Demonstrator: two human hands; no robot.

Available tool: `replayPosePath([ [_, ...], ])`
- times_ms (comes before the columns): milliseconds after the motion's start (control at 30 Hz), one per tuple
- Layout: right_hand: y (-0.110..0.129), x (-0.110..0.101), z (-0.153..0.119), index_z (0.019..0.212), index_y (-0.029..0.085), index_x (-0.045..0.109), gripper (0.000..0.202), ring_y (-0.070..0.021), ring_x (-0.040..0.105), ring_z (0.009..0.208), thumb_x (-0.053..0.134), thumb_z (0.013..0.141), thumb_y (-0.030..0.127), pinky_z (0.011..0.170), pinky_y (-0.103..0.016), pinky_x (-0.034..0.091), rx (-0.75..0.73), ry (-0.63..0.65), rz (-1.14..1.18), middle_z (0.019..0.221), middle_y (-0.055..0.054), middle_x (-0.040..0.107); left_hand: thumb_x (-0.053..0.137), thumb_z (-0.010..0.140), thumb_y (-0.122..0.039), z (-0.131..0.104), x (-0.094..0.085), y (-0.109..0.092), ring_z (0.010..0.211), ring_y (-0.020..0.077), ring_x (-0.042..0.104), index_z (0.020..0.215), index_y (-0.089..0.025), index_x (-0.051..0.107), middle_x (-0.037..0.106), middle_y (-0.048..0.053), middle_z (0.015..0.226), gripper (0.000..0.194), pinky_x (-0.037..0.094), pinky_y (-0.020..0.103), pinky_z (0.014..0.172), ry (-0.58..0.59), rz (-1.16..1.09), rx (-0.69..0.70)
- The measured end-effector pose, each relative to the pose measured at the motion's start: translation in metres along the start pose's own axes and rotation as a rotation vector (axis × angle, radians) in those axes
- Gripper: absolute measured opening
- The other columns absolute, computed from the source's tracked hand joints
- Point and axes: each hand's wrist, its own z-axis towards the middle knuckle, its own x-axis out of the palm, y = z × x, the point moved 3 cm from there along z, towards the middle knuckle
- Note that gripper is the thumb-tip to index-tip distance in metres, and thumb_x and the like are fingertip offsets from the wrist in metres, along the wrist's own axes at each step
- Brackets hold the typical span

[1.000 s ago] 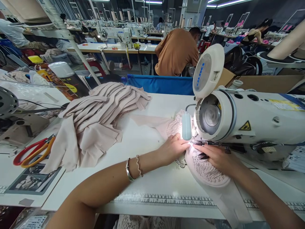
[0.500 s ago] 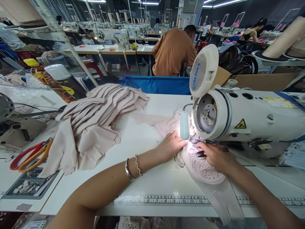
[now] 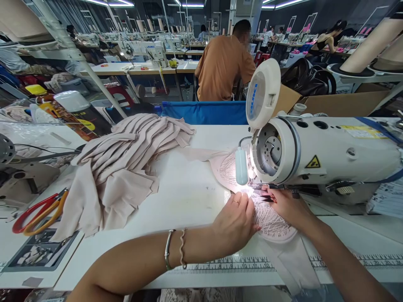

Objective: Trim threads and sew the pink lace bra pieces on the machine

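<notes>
A pale pink bra (image 3: 273, 222) with lace cups lies under the head of a sewing machine (image 3: 327, 151). One cup is behind the lamp and the other is in front of the needle area, with a plain band hanging toward the table's front edge. My left hand (image 3: 236, 220) is closed, its curled fingers pinching the bra's edge between the two cups, just before the needle. In my right hand (image 3: 291, 207), closed, are small thread snips (image 3: 269, 198) with dark blades pointing left over the lace. Part of their handle is hidden in my palm.
A heap of pale pink fabric pieces (image 3: 126, 163) lies left. Orange-and-red-handled scissors (image 3: 42, 214) rest beyond it, near a spray can (image 3: 82, 111). A printed ruler strip (image 3: 233, 266) runs along the front edge. Another person (image 3: 222, 67) sits ahead, behind a blue cloth (image 3: 204, 112).
My left hand has moved from beside the needle toward me, its fingers now curled on the bra's edge. More of the far cup shows. The snips' blades stand further out from my right hand.
</notes>
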Motion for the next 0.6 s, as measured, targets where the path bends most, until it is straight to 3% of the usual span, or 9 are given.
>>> replayPosePath([
  [133, 0.007, -0.007, -0.005, 0.128, 0.035, 0.068, 0.063, -0.0178, 0.070, 0.104, 0.040, 0.082, 0.003, 0.088, -0.029, 0.054, -0.212, -0.012, 0.012, 0.116, 0.000, 0.075, 0.060, 0.096, -0.035, -0.001, 0.000, 0.008, 0.128, 0.0373, 0.048, 0.124, -0.007, 0.048, 0.054, 0.022, 0.129, 0.042, 0.047, 0.051, 0.105, -0.038, -0.196, 0.036],
  [267, 0.014, -0.014, -0.006, 0.130, 0.033, 0.068, 0.066, -0.0184, 0.068, 0.113, 0.039, 0.082, -0.002, 0.094, -0.030, 0.054, -0.269, -0.021, -0.020, 0.121, -0.002, 0.074, 0.061, 0.092, -0.027, 0.003, -0.002, 0.018, 0.119, 0.0322, 0.054, 0.119, -0.011, 0.047, 0.057, 0.020, 0.123, 0.035, 0.052, 0.047, 0.101, -0.014, -0.366, 0.037],
  [600, 0.016, -0.016, -0.004, 0.129, 0.030, 0.070, 0.069, -0.0166, 0.072, 0.098, 0.040, 0.075, -0.003, 0.076, -0.024, 0.059, -0.332, -0.138, -0.016, 0.106, -0.002, 0.077, 0.059, 0.091, -0.024, 0.009, -0.002, 0.031, 0.110, 0.0318, 0.056, 0.113, -0.011, 0.049, 0.059, 0.019, 0.115, 0.027, 0.056, 0.044, 0.092, -0.021, -0.393, 0.075],
])
